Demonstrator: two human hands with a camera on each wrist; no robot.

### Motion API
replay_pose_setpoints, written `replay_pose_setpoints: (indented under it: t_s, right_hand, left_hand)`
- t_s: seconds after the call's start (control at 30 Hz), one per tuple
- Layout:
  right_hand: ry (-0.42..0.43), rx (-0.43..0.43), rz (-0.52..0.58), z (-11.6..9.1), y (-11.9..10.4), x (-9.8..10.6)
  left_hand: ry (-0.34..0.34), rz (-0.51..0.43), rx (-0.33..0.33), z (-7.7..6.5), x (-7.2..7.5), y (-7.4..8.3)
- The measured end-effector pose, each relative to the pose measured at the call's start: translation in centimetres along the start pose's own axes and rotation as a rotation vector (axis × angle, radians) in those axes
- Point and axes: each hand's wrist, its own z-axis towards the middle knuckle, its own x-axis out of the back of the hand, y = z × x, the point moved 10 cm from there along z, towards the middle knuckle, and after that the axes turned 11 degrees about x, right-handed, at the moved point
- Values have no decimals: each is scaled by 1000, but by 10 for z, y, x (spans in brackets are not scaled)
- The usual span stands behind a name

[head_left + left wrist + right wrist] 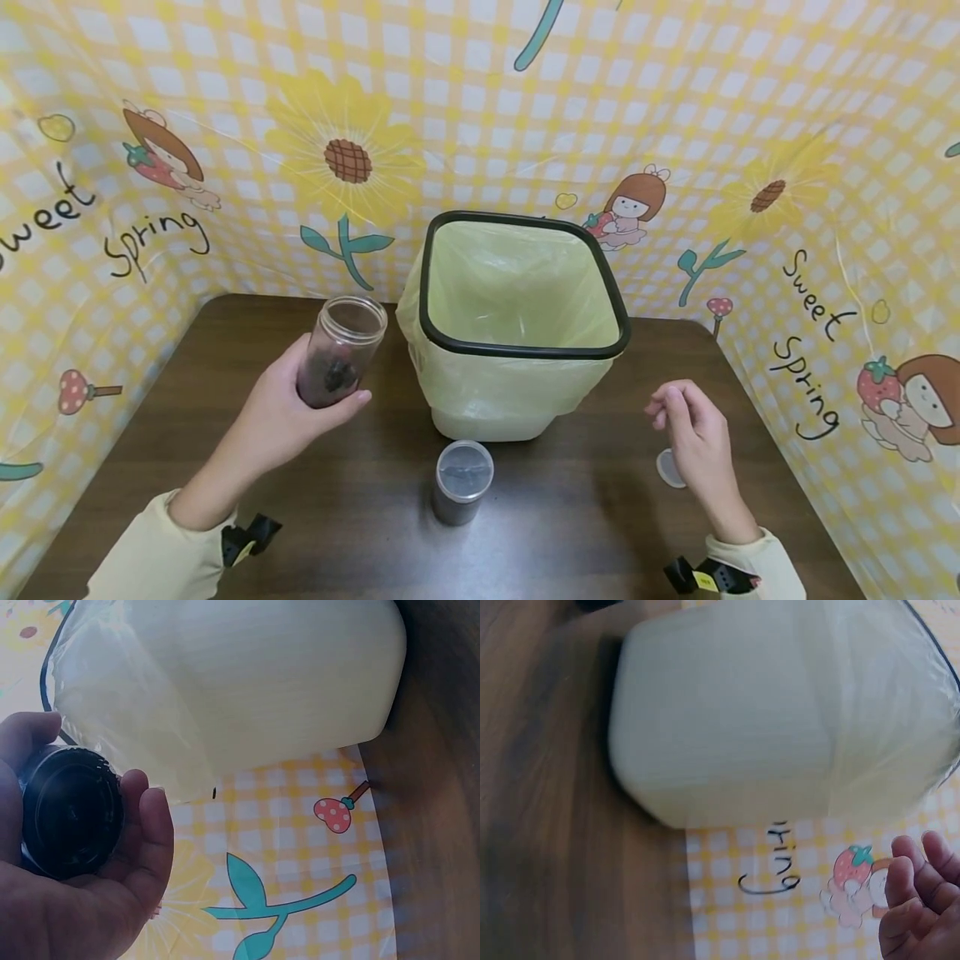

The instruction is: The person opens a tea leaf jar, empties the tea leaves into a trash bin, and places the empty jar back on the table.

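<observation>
In the head view my left hand (281, 408) grips a clear plastic jar (341, 354) without a lid, tilted slightly, with dark contents low inside. The left wrist view shows the dark round base of this jar (73, 814), fingers and thumb wrapped about it. Just right of it stands a trash can (487, 400) with a black rim and a pale yellow-green liner. My right hand (697, 433) hangs above the table right of the can, fingers loosely curled, holding nothing. Beneath it lies a round translucent lid (670, 468), partly hidden by the hand.
A second, lidded jar (461, 483) with dark contents stands in front of the trash can. The brown wooden table (337, 533) is bordered at the back and sides by a yellow checked cloth (480, 142) with cartoon prints.
</observation>
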Motion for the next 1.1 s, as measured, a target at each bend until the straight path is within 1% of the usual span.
replay_pose_setpoints:
  t_s: [0.23,0.47,0.57,0.67,0.87,1.1]
  right_hand:
    - [-41,-11,124,16,-14,-15]
    - [-77,-4,175,32,-30,-26]
    - [-90,4,200,38,-37,-31]
    - [-108,10,204,44,-41,-37]
    - [-128,-4,195,54,-44,-47]
    - [-148,-55,121,57,-41,-52]
  left_hand:
    - [-2,24,-19,3,2,7]
    - [13,62,-52,7,10,20]
    - [22,65,-70,9,13,24]
    - [31,75,-86,11,15,28]
    - [31,97,-92,14,18,33]
    - [12,105,-102,19,17,38]
